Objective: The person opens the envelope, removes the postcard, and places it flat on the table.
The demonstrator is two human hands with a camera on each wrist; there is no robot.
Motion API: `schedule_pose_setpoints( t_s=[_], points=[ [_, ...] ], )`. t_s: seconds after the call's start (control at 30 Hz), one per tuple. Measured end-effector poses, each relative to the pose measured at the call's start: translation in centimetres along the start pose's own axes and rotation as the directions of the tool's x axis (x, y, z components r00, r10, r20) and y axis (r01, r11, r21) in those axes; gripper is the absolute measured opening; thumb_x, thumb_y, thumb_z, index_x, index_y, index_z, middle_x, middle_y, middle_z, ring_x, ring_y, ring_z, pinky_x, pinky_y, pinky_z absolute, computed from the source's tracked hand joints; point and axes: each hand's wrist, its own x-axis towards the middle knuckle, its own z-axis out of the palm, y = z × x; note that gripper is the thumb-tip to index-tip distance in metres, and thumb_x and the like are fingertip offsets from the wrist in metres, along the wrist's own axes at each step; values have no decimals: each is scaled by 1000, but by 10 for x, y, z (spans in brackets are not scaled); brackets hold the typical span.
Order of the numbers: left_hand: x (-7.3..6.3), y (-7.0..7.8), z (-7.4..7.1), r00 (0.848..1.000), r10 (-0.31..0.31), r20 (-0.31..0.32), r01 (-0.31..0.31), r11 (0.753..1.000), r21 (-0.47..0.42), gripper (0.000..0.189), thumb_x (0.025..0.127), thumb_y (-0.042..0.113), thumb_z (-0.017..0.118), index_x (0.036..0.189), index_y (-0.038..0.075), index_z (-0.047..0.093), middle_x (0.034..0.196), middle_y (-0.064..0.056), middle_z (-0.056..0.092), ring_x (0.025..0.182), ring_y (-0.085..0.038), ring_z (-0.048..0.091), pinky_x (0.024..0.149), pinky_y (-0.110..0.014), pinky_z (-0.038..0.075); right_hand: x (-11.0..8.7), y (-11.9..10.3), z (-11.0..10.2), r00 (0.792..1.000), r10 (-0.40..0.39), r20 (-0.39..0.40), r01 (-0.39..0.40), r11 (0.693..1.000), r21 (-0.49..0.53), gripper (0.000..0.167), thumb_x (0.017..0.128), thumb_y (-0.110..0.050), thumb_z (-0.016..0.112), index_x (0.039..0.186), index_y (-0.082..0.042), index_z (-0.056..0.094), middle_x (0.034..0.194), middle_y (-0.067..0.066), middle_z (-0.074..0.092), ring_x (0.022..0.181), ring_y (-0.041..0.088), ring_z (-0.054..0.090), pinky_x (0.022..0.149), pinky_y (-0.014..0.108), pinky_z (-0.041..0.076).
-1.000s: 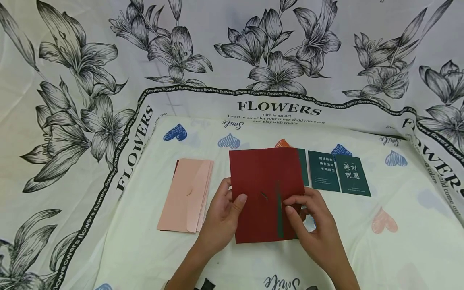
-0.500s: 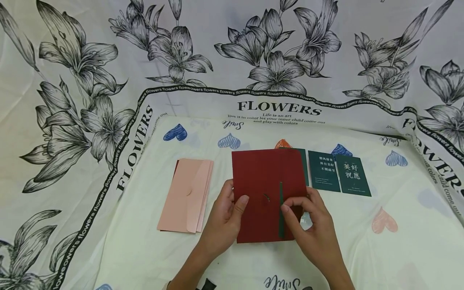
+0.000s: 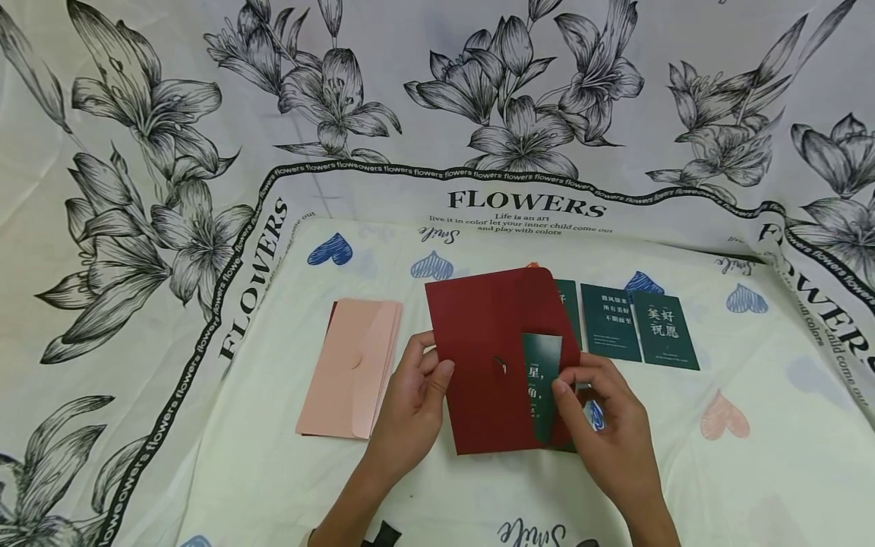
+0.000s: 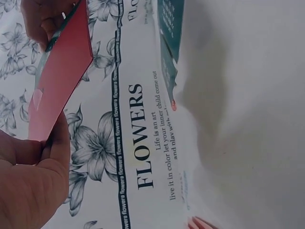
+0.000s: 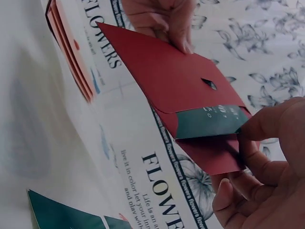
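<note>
A red envelope [image 3: 478, 327] is held up over the cloth, slightly tilted, with a small slit near its middle. My left hand [image 3: 412, 410] grips its left edge, thumb in front and fingers behind; the left wrist view shows the thumb and fingers pinching the rim. Out of the envelope's opening sticks part of a dark green card [image 5: 205, 121] bearing white characters; its other part is hidden inside. The thumb and index finger of my right hand [image 3: 611, 425] pinch the card's outer edge. The other right fingers lie partly behind the envelope.
A stack of pink envelopes [image 3: 349, 368] lies left of the hands, a dark red edge showing beneath. Several green cards [image 3: 611, 323] lie in a row at the back right, one partly covered by the red envelope. The cloth [image 3: 772, 471] has printed hearts and flowers.
Only a narrow green strip showed before; now a wider piece of the card with characters is visible. The right fingers have moved rightward with its edge. The envelope has tilted a little.
</note>
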Motion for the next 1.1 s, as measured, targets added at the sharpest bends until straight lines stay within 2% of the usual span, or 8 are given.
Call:
schedule_pose_setpoints(
  t_s=[0.27, 0.7, 0.87, 1.1],
  points=[
    [-1, -1, -3, 1000, 5, -11, -5, 1000, 12, 35, 114, 10, 46, 148, 14, 43, 134, -2, 70, 123, -25, 68, 103, -38, 55, 2, 3, -7, 999, -3, -51, 5, 999, 41, 9, 100, 1, 69, 105, -5, 73, 129, -2, 64, 123, 16, 58, 85, 15, 52],
    [-2, 1, -4, 1000, -17, -12, 18, 999, 32, 34, 114, 11, 47, 147, 17, 44, 134, -1, 70, 122, -24, 69, 101, -39, 57, 3, 6, -14, 995, 11, -95, -9, 1000, 20, 7, 100, 1, 70, 105, -3, 73, 124, 0, 66, 118, 15, 60, 84, 14, 52],
    [-3, 0, -6, 1000, -13, -7, 13, 1000, 21, 34, 114, 11, 46, 147, 15, 43, 136, -2, 69, 123, -25, 69, 100, -39, 57, 3, 6, -20, 992, 37, -125, -39, 999, -17, 6, 102, -1, 68, 107, -1, 71, 119, -1, 67, 117, 14, 62, 89, 13, 51],
    [-2, 0, -6, 1000, -21, -9, 21, 1000, 18, 34, 114, 13, 46, 148, 16, 44, 137, -4, 69, 123, -26, 69, 100, -38, 58, 3, 7, -22, 990, 50, -134, -53, 998, -15, 8, 103, -2, 67, 110, -2, 71, 112, 0, 69, 107, 13, 66, 90, 13, 52]
  ],
)
